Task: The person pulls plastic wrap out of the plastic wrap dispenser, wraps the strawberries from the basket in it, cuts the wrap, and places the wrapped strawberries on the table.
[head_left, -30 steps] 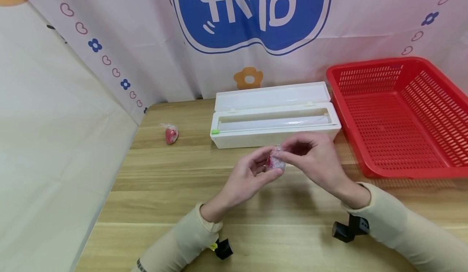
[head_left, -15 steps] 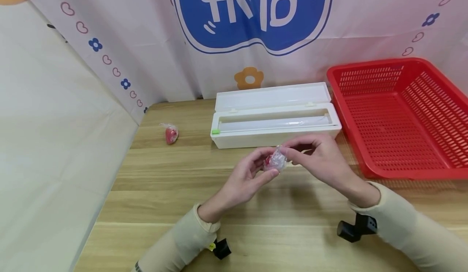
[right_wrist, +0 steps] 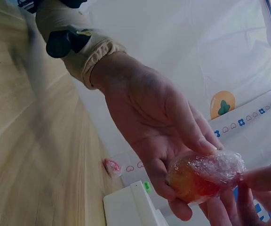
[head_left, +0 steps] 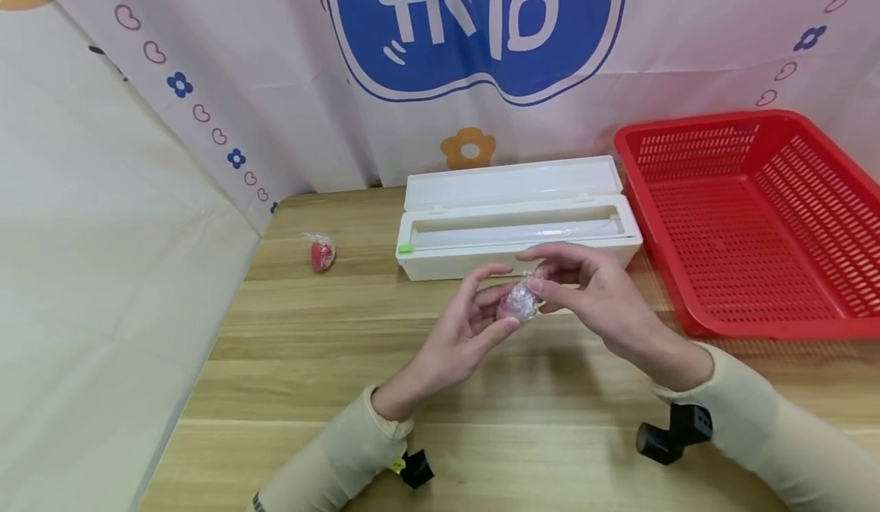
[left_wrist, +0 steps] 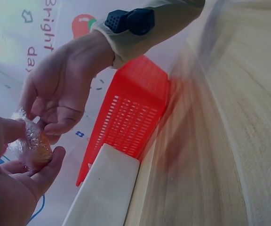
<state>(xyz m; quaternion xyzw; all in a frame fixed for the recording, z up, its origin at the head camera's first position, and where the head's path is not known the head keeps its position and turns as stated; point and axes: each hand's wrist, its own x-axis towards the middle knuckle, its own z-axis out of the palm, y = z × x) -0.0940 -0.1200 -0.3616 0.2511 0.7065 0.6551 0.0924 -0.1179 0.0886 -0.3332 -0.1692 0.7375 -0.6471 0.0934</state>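
Observation:
Between both hands, above the table, is a small red-and-orange roundish piece wrapped in clear cling film (head_left: 520,302). My left hand (head_left: 455,338) holds it from the left, thumb at its near side and index finger raised off it. From the upper right, my right hand (head_left: 608,302) pinches the crumpled film end with thumb and fingers. In the right wrist view the wrapped piece (right_wrist: 205,178) shows orange at one end and bunched film at the other. A second red piece in film (head_left: 321,254) lies at the table's left.
Behind the hands stands a white cling film box (head_left: 516,256), its lid up and a film roll (head_left: 516,233) inside. A red slotted plastic basket (head_left: 694,298) stands to its right. A printed cloth (head_left: 289,53) hangs behind the wooden table (head_left: 296,367).
The wrapped piece has turned, with more film showing. My left index finger has lifted off it, and my right index finger has lifted too. My right wrist has shifted slightly right.

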